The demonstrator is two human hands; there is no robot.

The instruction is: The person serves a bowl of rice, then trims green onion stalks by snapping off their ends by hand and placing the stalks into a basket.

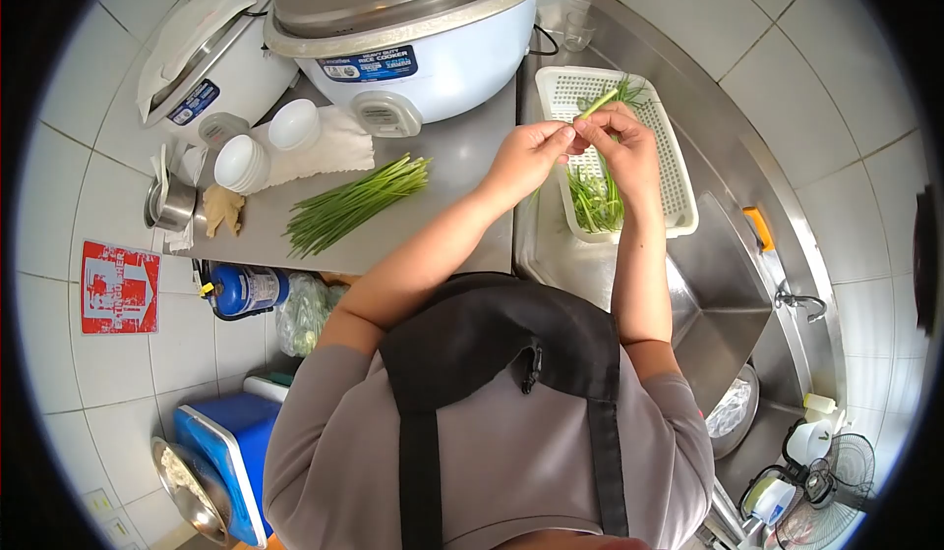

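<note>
My left hand (536,157) and my right hand (619,147) meet above the white perforated basket (680,196). My right hand's fingers are closed around a green stalk (600,104), which points up and to the right. The thumb and fingers of my left hand are pinched together at the stalk's lower end; what lies between them is too small to make out. Inside the basket lie loose green stalks (594,201) and feathery leaves. A bundle of long green stalks (359,203) rests on the steel counter, left of my left forearm.
Two rice cookers (442,68) (221,83) stand at the back left. Near them are white bowls (241,164), a cloth (334,144) and a metal pot (172,204). A steel sink (723,285) with a faucet (801,301) lies right, beside an orange-handled item (758,228).
</note>
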